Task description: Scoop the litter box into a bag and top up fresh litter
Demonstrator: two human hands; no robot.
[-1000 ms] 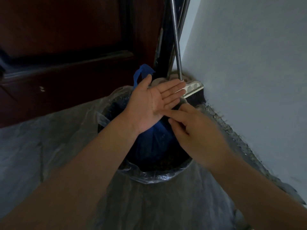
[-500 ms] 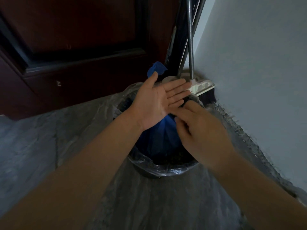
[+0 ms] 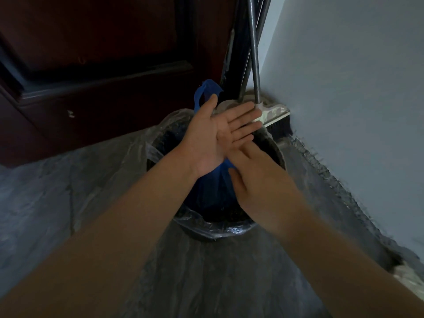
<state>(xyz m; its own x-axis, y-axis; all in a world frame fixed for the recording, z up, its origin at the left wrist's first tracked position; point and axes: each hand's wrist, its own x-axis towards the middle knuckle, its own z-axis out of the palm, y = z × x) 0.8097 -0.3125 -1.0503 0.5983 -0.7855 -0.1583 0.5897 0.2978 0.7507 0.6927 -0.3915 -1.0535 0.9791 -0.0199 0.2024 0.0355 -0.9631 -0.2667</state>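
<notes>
Left hand lies palm-up, fingers straight; the flat right hand touches it above the blue bag in the bin.

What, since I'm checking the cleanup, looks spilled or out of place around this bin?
No spill shows. The blue bag sits inside the lined bin, one handle poking above its rim. A rough dark strip, perhaps grit, skirts the wall.

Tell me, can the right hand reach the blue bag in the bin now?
Probably yes: the right hand is open, empty and just above the blue bag, which lies uncovered in the open bin.
</notes>
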